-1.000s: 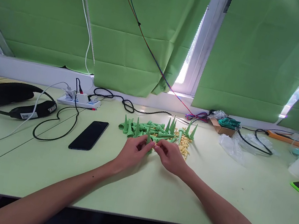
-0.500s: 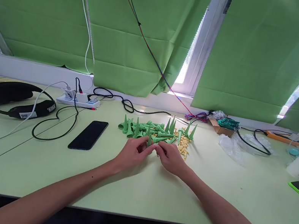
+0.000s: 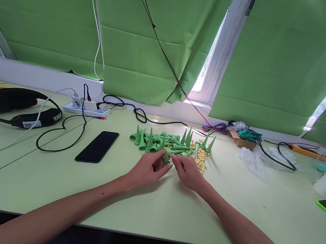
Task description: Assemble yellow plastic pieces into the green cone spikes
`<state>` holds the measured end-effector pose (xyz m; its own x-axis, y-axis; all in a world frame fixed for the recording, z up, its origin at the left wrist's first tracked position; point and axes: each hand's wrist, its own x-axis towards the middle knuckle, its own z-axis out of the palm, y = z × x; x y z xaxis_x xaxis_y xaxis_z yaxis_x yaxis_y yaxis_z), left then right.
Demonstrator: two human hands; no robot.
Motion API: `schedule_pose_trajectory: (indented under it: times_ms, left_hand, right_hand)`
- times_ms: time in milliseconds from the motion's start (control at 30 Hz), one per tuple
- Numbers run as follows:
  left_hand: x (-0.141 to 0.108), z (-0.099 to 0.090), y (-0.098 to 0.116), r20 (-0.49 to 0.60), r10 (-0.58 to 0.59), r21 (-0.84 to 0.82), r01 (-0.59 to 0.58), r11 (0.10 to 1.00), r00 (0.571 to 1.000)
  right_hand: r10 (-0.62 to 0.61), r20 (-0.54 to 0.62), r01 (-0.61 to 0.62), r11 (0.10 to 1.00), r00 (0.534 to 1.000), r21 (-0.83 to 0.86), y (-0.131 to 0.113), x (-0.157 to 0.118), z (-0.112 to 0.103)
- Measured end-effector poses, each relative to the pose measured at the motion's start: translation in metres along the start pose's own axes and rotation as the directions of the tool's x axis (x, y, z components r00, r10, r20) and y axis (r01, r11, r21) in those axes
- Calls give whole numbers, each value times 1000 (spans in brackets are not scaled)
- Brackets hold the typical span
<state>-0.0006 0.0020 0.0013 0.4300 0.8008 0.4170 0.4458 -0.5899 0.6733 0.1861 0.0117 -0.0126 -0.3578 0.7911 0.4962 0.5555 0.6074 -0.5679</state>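
Shifted from nearly upright to a lean since the earlier frame, the held green cone [image 3: 166, 158] is gripped by the left hand [image 3: 145, 169], its lower end angled toward the right hand [image 3: 189, 173]. Other green cones [image 3: 150, 141] lie beyond, nearer the worktop's [image 3: 189, 221] far edge. The right hand's fingers are drawn together beside the held green cone; whether they pinch anything cannot be told. Yellow pieces [image 3: 201, 161] lie just beyond it.

1. Frame center: left hand [image 3: 146, 169] grips cone [image 3: 166, 158]; right hand [image 3: 188, 172] has fingertips just beside it, grip unclear.
2. Above hands: green pile [image 3: 155, 139], yellow pegs [image 3: 201, 159] at its right.
3. Left of center: phone [image 3: 97, 147], flat on table [image 3: 196, 220].
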Motion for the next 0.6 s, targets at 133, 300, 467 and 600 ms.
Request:
schedule_pose_trajectory:
  times_ms: [133,300,467,600]
  left_hand:
    - [1,0,1,-3,43,-18,-44,999,999]
    - [2,1,0,-25,48,-22,-48,999,999]
    - [2,1,2,-120,-87,-162,67,985,989]
    - [5,0,3,-108,-150,-186,128,974,983]
  right_hand:
    - [44,-83,-41,999,996,35,1,2,0]
    - [75,-160,-64,995,984,75,-6,4,-5]
    - [100,-209,-80,991,973,103,-12,4,-7]
    - [100,-222,-67,987,970,149,-14,2,-8]
